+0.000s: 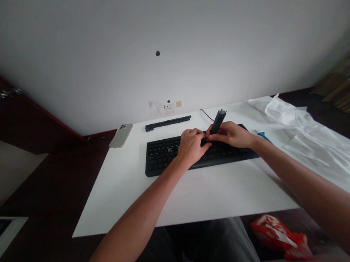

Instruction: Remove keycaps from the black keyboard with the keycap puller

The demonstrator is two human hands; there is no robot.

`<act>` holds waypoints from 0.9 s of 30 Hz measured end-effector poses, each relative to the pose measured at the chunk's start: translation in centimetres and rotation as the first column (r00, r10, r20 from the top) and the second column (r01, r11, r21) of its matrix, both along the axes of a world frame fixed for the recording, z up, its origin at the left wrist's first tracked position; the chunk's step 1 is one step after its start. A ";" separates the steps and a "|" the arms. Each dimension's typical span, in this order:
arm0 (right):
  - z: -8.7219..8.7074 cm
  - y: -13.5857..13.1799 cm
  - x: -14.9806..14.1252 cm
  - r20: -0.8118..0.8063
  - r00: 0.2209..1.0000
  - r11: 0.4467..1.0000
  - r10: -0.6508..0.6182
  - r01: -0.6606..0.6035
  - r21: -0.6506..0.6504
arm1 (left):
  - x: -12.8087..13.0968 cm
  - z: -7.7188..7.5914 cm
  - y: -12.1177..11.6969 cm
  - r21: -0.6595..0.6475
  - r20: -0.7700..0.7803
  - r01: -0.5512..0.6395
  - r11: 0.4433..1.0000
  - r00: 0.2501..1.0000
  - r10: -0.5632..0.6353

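A black keyboard (161, 160) lies across the middle of the white table, under both of my hands. My left hand (190, 142) rests over its central keys, with curled fingers and the thumb and forefinger close to the other hand's fingertips. Whatever those fingers pinch is hidden. My right hand (233, 134) is closed around a dark grey bar (218, 120), which leans upright above the keys and has small prongs at its top end. Its lower end is covered by the fingers. Behind the keyboard lies a long black strip with an uneven edge (168, 123).
A phone (121, 136) lies face down at the table's back left. Crumpled white plastic sheeting (321, 145) covers the right side. Beside my right forearm is a blue-handled tool (263, 136). A thin black cable (205, 113) runs behind the keyboard. Below the table sits a red bag (278, 235).
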State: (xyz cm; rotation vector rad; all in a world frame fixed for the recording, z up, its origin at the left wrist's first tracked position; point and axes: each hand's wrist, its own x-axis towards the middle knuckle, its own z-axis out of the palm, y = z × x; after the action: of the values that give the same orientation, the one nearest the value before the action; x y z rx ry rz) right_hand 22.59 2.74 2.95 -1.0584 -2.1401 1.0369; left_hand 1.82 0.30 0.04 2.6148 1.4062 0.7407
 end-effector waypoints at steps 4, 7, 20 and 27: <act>-0.1 0.4 0.5 -0.079 0.995 0.995 0.063 -0.068 -0.067 | 0.3 -0.2 0.1 -0.022 0.040 -0.025 0.999 0.999 0.026; 0.0 0.6 0.9 -0.081 0.994 0.993 0.078 -0.085 -0.081 | 0.3 -0.2 0.1 -0.023 0.044 -0.034 0.999 0.998 0.035; 0.1 0.9 1.6 -0.167 0.985 0.994 -0.052 0.035 -0.099 | 0.3 -0.2 0.2 -0.029 0.038 -0.015 0.999 0.999 0.016; -0.1 1.4 2.0 -0.207 0.958 0.980 -0.197 0.198 -0.017 | 0.9 -0.2 -0.1 0.028 0.042 -0.024 0.999 0.999 0.023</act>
State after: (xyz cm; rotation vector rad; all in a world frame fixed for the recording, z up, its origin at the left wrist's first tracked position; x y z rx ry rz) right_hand 24.61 4.16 2.81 -1.0860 -1.8290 1.0007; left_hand 2.69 0.25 -0.16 2.5927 1.4283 0.8190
